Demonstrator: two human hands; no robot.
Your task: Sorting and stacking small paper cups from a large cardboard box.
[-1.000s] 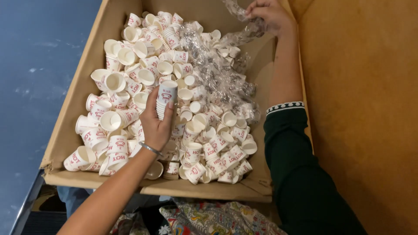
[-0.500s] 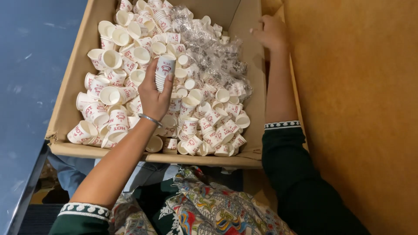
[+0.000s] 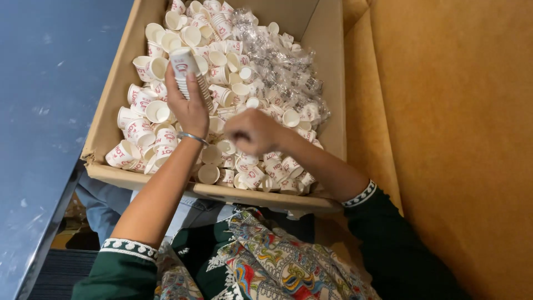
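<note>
My left hand (image 3: pixel 189 108) is shut on a stack of small white paper cups (image 3: pixel 185 69) with red print, held upright over a cardboard box (image 3: pixel 111 119). The box is full of several loose paper cups (image 3: pixel 147 122) of the same kind. My right hand (image 3: pixel 253 131) hovers over the cups near the box's front, fingers curled and blurred; whether it holds a cup is not visible. Crumpled clear plastic wrap (image 3: pixel 288 78) lies over the cups at the right side of the box.
The box sits on my lap over patterned cloth (image 3: pixel 266 261). A blue surface (image 3: pixel 44 100) lies to the left. A tan upholstered wall (image 3: pixel 455 139) stands close on the right.
My right hand has come back from the far right corner of the box to its front middle. My left hand has lifted the cup stack a little farther into the box.
</note>
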